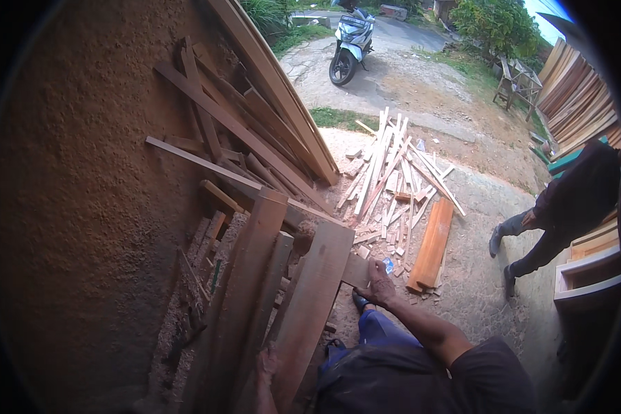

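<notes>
A wide wooden plank [317,290] lies lengthwise in front of me on a stack of timber. My left hand [268,361] grips its left edge near my body. At the plank's far right side, my right hand [377,281] is closed on a short flat wood piece [355,270], thumb and fingers at its outer end. This piece meets the plank's right edge; whether they are joined I cannot tell. Left of the plank lie a thick beam [255,269] and a narrower board [274,276], both running the same way.
Long boards [283,90] lean on the rough brown wall [83,172]. Offcuts [393,172] and an orange-brown plank [431,245] lie ahead on the ground. A person in dark clothes [579,186] stands right, near a wooden frame [590,272]. A motorbike [352,45] is parked beyond.
</notes>
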A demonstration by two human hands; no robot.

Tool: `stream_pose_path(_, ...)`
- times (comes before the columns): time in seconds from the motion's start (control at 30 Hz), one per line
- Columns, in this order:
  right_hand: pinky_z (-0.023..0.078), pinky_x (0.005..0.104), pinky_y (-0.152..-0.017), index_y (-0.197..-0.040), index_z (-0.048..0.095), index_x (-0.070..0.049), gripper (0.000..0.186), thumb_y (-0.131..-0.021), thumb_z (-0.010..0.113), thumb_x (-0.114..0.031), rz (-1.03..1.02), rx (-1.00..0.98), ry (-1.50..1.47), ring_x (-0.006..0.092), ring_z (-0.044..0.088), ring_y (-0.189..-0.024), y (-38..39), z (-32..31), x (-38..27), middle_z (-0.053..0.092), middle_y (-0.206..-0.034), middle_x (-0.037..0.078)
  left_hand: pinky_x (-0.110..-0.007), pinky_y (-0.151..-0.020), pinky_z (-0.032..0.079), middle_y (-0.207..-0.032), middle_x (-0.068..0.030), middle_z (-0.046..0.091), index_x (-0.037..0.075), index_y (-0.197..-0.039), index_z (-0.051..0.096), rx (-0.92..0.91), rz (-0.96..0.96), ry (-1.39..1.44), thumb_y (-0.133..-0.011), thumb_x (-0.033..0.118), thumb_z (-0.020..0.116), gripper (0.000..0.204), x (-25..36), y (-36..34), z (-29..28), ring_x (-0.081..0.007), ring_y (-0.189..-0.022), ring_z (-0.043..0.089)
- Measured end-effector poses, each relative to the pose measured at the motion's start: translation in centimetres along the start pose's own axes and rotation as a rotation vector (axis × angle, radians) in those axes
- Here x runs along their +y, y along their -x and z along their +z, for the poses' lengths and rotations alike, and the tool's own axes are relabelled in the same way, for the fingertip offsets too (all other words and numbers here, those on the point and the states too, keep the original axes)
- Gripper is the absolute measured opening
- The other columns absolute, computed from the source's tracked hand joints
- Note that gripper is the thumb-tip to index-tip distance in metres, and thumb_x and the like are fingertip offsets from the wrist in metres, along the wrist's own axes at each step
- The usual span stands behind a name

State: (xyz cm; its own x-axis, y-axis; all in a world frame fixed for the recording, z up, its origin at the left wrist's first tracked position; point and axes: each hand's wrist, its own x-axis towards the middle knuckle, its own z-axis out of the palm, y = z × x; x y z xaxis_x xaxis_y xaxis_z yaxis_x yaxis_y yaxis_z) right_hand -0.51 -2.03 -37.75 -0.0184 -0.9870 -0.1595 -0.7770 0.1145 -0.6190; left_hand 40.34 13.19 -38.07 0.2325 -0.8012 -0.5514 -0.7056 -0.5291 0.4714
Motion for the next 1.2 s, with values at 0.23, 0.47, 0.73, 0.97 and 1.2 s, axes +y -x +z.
stream_pose_path(0.23, 0.042, 0.0445, -0.108, -0.147, 0.022, 0.001, 0.112, -0.067, 0.084, -0.048, 0.555, -0.102, -0.063, 0.0451, 0.045, -0.124, -3.4, -2.5, 11.6, 0.030, -0.136, 0.026, -0.047, -0.094, 0.048, -0.108, -0.0278, 0.068, -0.005, -0.109, 0.068, 0.000, -0.052, 0.119, -0.098, 0.062, 0.037, 0.074, -1.6, -1.3, 4.1, -0.0466, -0.109, 0.061)
stream_pose_path(0.47, 0.030, 0.0405, -0.115, -0.146, 0.039, 0.004, 0.082, -0.094, 0.052, -0.058, -0.035, -0.170, -0.220, 0.0374, 0.036, -0.141, -19.9, -6.0, 9.8, 0.042, -0.146, 0.030, -0.040, -0.083, 0.052, -0.100, -0.0214, 0.068, 0.003, -0.114, 0.066, -0.056, -0.054, -0.045, -0.098, 0.050, 0.047, 0.053, 2.4, -1.5, 2.9, -0.0366, -0.096, 0.066)
stream_pose_path(0.73, 0.042, 0.0285, -0.065, -0.108, 0.061, -0.005, 0.057, -0.099, 0.046, -0.060, -0.094, -0.669, -0.453, 0.0111, 0.049, -0.075, -21.6, 1.1, 1.7, 0.051, -0.081, -0.004, -0.038, -0.081, 0.049, -0.106, -0.0137, 0.069, 0.007, -0.111, 0.066, 0.047, -0.137, 0.408, -0.094, 0.039, 0.061, 0.037, -1.5, -1.4, 6.1, -0.0247, -0.093, 0.065)
stream_pose_path(0.97, 0.052, 0.0371, -0.065, -0.118, 0.056, -0.006, 0.049, -0.097, 0.053, -0.050, -0.358, -0.737, -0.122, 0.0235, 0.063, -0.078, -21.9, 1.0, 1.2, 0.063, -0.096, 0.010, -0.053, -0.113, 0.028, -0.153, -0.0183, 0.034, 0.012, -0.146, 0.041, 1.141, -0.232, -0.030, -0.094, 0.039, 0.061, 0.062, 4.2, 7.0, 4.1, -0.0375, -0.137, 0.036)
stream_pose_path(1.2, 0.055, 0.0393, -0.065, -0.130, 0.050, -0.008, 0.056, -0.095, 0.058, -0.050, -0.422, -0.989, 0.121, 0.0284, 0.066, -0.081, -24.7, -1.6, 3.2, 0.065, -0.104, 0.016, -0.049, -0.118, 0.025, -0.153, -0.0320, 0.024, 0.003, -0.156, 0.000, 1.849, -1.200, 0.551, -0.086, 0.022, 0.075, 0.104, 8.4, 8.7, 15.9, -0.0422, -0.139, 0.033)
